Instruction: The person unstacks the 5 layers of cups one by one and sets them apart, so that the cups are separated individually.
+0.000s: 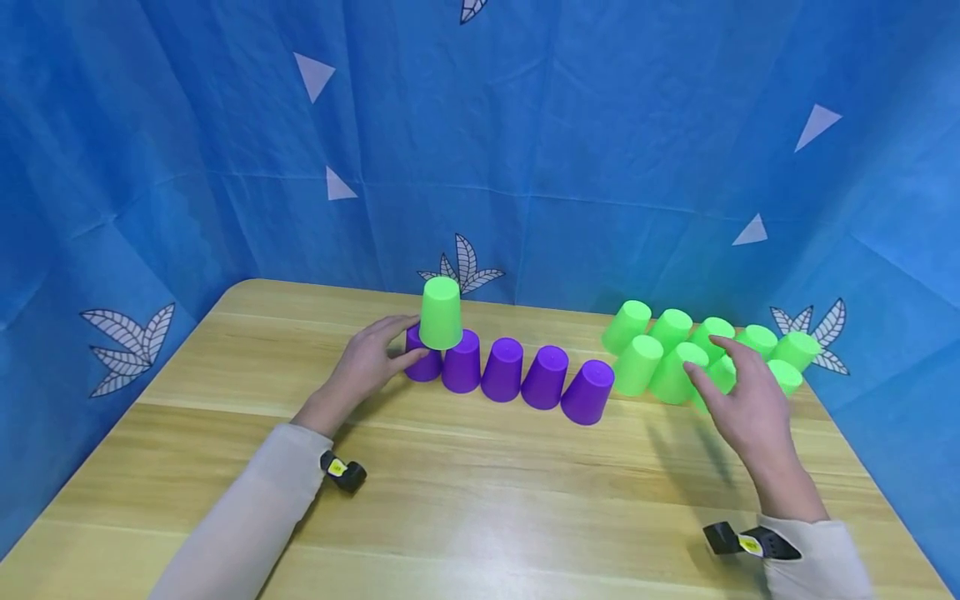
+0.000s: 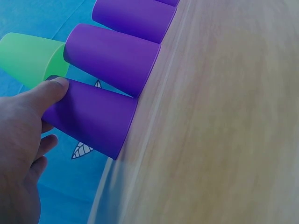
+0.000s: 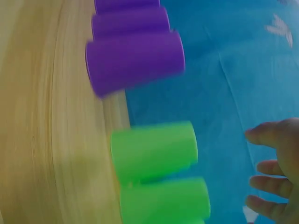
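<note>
Five purple cups [image 1: 502,369] stand upside down in a row across the wooden worktop [image 1: 465,500], plain, glossy and tapered. A single green cup [image 1: 440,313], also inverted, sits on top at the row's left end. The left hand [image 1: 371,362] holds the end purple cup [image 2: 93,116], thumb and fingers curled round it. The right hand [image 1: 746,400] hovers with fingers spread and relaxed over a cluster of green cups [image 1: 660,354] at the right.

Purple cups [image 1: 504,369], bright green cups [image 1: 672,348], blue backdrop [image 1: 600,125] (white leaf prints), light wood table [image 1: 480,500].
</note>
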Demonstrator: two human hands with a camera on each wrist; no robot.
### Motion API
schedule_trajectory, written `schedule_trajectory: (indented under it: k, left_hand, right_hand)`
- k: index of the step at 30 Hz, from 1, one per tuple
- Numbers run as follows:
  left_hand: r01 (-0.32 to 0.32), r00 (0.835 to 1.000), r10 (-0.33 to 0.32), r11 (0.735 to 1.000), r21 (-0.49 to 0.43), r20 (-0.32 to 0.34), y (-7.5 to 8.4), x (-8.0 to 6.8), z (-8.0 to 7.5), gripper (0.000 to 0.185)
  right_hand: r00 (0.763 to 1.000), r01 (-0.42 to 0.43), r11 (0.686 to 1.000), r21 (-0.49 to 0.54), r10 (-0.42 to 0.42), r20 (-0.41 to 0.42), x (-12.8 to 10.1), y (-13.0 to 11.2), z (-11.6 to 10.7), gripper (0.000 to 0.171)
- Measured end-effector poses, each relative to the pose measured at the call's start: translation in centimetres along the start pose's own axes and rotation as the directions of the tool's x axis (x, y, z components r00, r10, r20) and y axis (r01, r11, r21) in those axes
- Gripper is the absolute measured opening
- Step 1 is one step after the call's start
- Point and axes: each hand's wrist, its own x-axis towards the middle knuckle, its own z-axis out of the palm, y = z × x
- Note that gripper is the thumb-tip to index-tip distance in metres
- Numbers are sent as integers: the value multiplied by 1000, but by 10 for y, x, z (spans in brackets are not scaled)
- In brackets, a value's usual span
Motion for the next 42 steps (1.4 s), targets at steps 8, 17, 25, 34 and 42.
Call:
schedule_trajectory:
  k: [8, 17, 25, 34, 42]
  left_hand:
    - [7, 1000, -7, 1000, 11, 12, -2, 0, 3, 61]
    - [5, 1000, -5, 1000, 10, 4, -2, 0, 1, 60]
    - [-9, 1000, 9, 1000, 2, -15, -2, 0, 1, 58]
    - [-18, 999, 18, 1000, -6, -26, -3, 0, 0, 58]
    - [-42, 999, 42, 999, -12, -32, -5, 1, 1, 58]
  right_hand:
    - [975, 145, 988, 55, -152, 160, 0, -41, 14, 64]
    - [919, 278, 954, 116, -299, 258, 14, -96, 36, 66]
    - [864, 390, 909, 144, -416, 285, 31, -143, 50, 64]
    - [826, 414, 895, 165, -446, 345, 55, -192, 68, 66]
    - [827, 379, 911, 162, -412, 383, 73, -224, 95, 69]
